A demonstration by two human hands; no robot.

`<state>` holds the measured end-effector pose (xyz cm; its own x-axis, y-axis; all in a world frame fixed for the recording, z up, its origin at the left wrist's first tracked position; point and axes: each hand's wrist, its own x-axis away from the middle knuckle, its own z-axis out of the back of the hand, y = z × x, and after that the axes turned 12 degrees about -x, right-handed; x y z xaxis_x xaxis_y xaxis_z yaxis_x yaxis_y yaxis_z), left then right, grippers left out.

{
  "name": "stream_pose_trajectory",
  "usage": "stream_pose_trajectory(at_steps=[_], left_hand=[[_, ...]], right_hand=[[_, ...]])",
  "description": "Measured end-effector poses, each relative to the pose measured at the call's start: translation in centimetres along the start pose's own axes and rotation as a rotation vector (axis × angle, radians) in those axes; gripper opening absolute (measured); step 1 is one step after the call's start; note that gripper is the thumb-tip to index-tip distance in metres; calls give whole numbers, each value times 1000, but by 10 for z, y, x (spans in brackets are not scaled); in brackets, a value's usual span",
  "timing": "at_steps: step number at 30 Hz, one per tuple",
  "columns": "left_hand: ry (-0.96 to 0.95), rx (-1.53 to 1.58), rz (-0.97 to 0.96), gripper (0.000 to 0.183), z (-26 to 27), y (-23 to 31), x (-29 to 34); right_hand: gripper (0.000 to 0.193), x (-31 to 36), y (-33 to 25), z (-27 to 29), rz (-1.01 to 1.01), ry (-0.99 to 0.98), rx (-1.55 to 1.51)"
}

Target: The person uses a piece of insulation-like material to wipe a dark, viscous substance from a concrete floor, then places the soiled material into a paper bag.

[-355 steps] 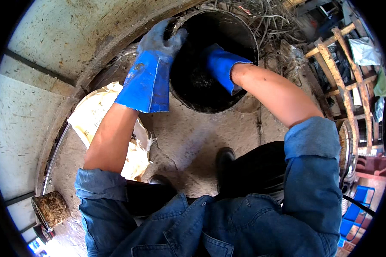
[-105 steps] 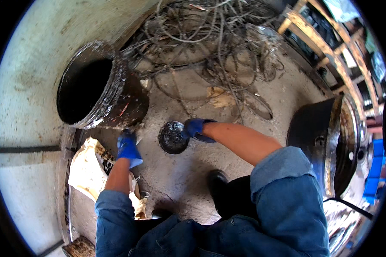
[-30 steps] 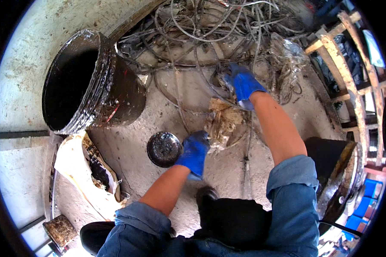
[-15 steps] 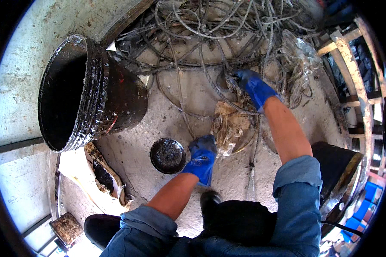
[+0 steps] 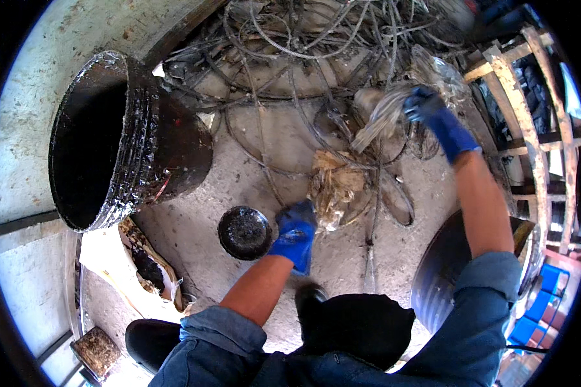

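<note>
Blue gloves with dark-stained fingers cover both hands. My left hand (image 5: 294,236) is closed on the edge of a crumpled brown plastic wrapper (image 5: 334,186) just above the floor, right of a round black pan (image 5: 244,233). Farther away and to the right, my right hand (image 5: 438,122) grips a greyish crumpled plastic sheet (image 5: 384,117), smeared by motion, which trails to the left over the tangled wire ropes (image 5: 316,77). Its fingertips are blurred against the sheet.
A black tar-coated bucket (image 5: 187,151) lies on its side at left, above an opened white sack (image 5: 110,258) with dark contents. A dark drum (image 5: 442,261) stands by my right arm. Wooden slats (image 5: 516,109) line the right side. A dirty block (image 5: 95,351) sits lower left.
My right hand has moved right, pulling the greyish plastic sheet up from among the wire ropes. My left hand stays by the brown wrapper. The whole view has shifted slightly.
</note>
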<state>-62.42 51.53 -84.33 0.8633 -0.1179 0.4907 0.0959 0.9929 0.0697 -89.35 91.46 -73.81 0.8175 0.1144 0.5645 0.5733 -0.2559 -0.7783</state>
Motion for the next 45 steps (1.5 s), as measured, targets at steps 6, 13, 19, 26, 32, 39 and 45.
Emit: stream_pose_trajectory(at_steps=[6, 13, 19, 26, 32, 39, 45], left_hand=[[33, -35, -42, 21, -5, 4, 0], [16, -30, -57, 21, -9, -3, -1], [-47, -111, -70, 26, 8, 3, 4], [-133, -134, -45, 28, 6, 6, 2], [-106, -140, -36, 25, 2, 9, 0], [39, 37, -65, 35, -3, 7, -2], [144, 594, -204, 29, -29, -42, -23]], right_hand=[[14, 105, -102, 173, 571, 678, 997], [25, 93, -48, 229, 536, 927, 1271], [34, 9, 51, 142, 109, 930, 1042], [28, -19, 77, 110, 308, 771, 1171], [12, -28, 81, -35, 280, -132, -615], [12, 58, 82, -183, 101, -28, -512], [14, 110, 140, -198, 337, -78, 607]])
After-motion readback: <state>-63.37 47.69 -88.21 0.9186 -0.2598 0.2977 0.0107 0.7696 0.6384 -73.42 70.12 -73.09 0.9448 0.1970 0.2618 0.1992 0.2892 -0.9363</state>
